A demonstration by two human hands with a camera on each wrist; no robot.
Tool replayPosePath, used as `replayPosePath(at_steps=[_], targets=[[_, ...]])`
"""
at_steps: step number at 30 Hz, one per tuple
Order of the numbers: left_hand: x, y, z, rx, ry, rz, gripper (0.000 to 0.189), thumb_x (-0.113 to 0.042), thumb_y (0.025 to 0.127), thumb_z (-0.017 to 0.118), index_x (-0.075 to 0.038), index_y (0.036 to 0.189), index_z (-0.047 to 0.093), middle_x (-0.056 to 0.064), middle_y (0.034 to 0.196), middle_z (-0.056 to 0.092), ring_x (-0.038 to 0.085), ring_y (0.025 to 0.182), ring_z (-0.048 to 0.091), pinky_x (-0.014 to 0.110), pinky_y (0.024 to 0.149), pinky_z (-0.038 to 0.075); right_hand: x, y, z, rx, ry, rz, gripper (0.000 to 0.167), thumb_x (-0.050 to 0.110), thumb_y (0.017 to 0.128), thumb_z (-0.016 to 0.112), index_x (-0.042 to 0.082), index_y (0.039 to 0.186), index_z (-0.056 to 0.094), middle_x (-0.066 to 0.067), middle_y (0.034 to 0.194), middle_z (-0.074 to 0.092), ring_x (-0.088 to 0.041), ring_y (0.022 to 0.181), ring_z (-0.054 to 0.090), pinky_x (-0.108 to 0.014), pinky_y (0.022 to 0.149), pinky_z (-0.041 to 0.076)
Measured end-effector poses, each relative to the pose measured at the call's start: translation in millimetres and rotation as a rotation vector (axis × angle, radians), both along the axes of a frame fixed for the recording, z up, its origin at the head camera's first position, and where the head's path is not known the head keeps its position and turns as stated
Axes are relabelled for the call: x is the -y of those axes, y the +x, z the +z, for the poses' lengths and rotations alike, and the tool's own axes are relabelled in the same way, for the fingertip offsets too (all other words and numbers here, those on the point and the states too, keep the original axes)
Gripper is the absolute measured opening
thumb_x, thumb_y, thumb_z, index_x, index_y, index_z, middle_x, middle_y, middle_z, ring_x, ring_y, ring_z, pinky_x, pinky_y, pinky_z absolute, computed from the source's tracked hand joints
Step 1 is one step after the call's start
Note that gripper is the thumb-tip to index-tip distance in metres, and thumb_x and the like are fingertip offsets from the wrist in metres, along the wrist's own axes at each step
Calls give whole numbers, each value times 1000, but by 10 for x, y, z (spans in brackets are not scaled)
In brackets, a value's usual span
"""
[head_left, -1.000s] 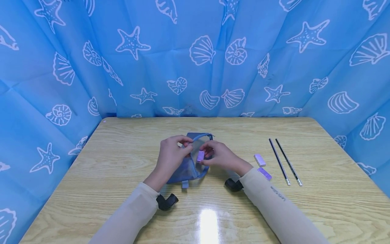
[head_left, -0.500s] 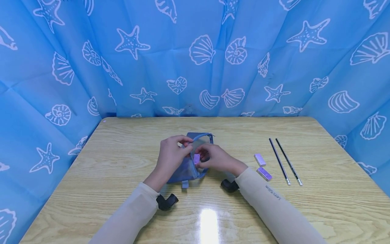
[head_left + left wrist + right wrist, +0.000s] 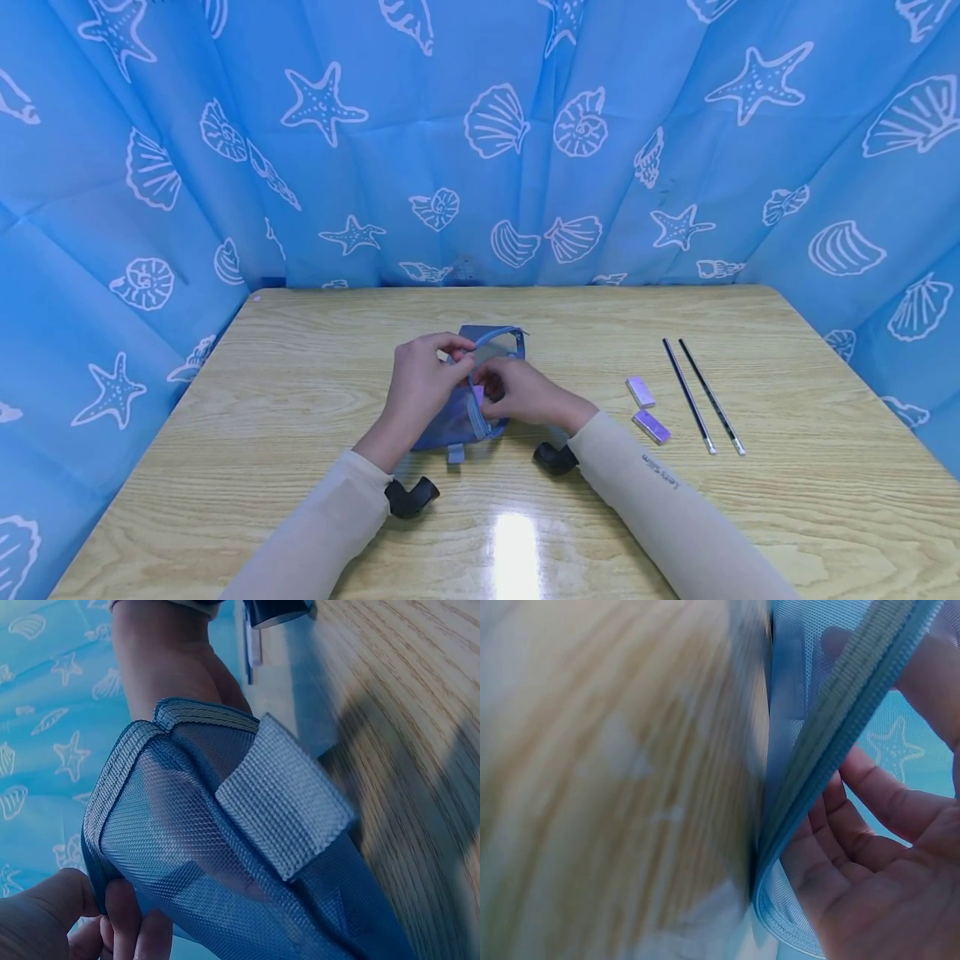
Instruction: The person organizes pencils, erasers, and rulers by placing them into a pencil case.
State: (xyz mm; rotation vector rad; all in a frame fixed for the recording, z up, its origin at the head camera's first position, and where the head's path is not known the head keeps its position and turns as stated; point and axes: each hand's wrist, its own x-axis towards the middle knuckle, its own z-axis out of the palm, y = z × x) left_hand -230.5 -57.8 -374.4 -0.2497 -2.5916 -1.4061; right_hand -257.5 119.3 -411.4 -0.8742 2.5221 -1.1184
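A blue mesh zip pouch [image 3: 450, 421] lies on the table with its zipped mouth open to the right. My left hand [image 3: 424, 375] pinches the upper edge of that mouth between thumb and fingers; in the left wrist view, its fingers [image 3: 124, 915] grip the zip border. My right hand [image 3: 525, 392] reaches into the mouth, thumb and fingers around a small purple eraser [image 3: 477, 391]. Mostly the pouch wall hides that eraser. Through the mesh in the left wrist view, the right hand shows inside the pouch. The zip tape [image 3: 840, 712] crosses before its fingertips in the right wrist view.
Two more purple-and-white erasers, one nearer the back [image 3: 640, 392] and one nearer the front [image 3: 651, 427], lie right of the pouch. Two dark pencils [image 3: 688, 396] lie beyond them on the wooden table [image 3: 300, 350]. A blue seashell curtain [image 3: 420, 167] surrounds the table's back and sides.
My right hand has moved left and deeper into the pouch with the eraser, which has slipped mostly behind the pouch wall. The left hand keeps its grip in place.
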Motion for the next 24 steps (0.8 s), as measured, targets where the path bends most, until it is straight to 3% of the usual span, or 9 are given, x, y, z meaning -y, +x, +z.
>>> replayPosePath(at_steps=[15,24], targets=[[-15,3,0,-2,-8,3,15,-12,85,67,-19,93,77,-6,74,65,11,52,59,26,45,43,80,3,-47,-39,55,-9,29,-1,77,66,7,105,63,-4,81,55,-13,69,47,-26,63,39],[-20,-3,-16,-5,-15,2,15,-12,85,67,-20,93,77,-6,74,65,12,51,57,26,44,43,136,28,-49,-100,87,-53,26,-3,73,69,7,98,65,-3,79,53,-14,70,46,-26,62,38]])
